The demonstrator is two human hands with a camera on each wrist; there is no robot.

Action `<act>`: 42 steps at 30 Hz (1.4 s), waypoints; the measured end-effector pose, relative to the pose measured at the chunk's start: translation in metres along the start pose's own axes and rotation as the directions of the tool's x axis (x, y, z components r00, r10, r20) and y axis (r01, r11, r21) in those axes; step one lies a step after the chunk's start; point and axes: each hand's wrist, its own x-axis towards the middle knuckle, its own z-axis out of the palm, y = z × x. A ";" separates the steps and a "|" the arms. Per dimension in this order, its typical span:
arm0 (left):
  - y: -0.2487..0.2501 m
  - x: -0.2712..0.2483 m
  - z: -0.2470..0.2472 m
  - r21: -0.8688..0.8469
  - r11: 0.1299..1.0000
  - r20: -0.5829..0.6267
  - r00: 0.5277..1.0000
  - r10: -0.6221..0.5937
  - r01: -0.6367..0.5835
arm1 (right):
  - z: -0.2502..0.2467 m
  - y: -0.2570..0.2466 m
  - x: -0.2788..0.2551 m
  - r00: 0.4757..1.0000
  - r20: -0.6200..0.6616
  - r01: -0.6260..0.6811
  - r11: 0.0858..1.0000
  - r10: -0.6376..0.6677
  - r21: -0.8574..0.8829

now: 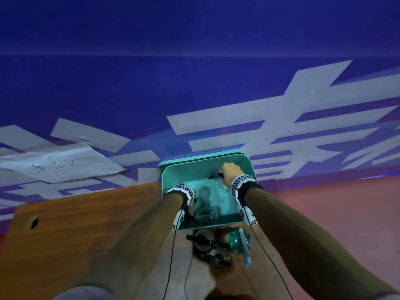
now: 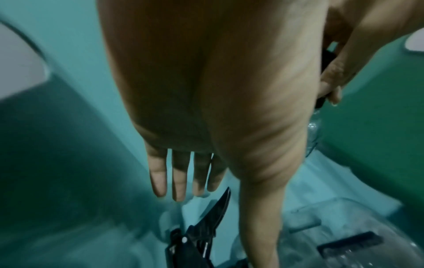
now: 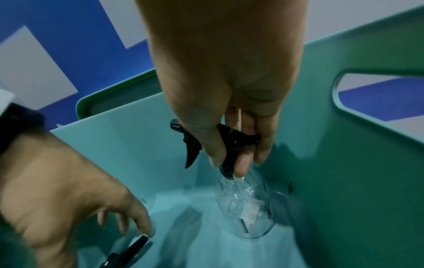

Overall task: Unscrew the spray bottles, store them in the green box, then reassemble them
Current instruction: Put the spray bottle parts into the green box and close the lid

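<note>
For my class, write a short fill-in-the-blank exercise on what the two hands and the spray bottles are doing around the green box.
1. The right hand grips the black ____ of a clear bottle.
2. That bottle hangs inside the ____ box.
3. The left hand has its fingers ____ and holds nothing.
4. The box stands on a ____ table.

Missing words: spray head; green; straight; wooden
</note>
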 end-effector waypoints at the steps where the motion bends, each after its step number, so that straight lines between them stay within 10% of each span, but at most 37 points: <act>1: 0.001 0.007 -0.001 -0.030 0.999 -0.004 1.000 0.009 -0.009 | 0.000 0.000 0.001 1.000 0.003 -0.003 1.000 0.003 0.002; 13: -0.010 0.040 0.010 0.003 0.995 0.033 0.995 0.096 -0.096 | 0.003 0.001 0.007 1.000 0.012 -0.020 1.000 0.020 0.010; 23: 0.004 -0.007 -0.049 -0.064 0.990 -0.382 0.920 0.089 -0.122 | 0.005 -0.001 -0.001 0.998 0.001 -0.056 0.998 0.056 0.036; 42: 0.023 -0.015 -0.046 -0.093 0.975 -0.478 0.868 0.134 -0.201 | 0.000 -0.005 -0.011 0.998 0.058 0.041 0.989 -0.033 -0.144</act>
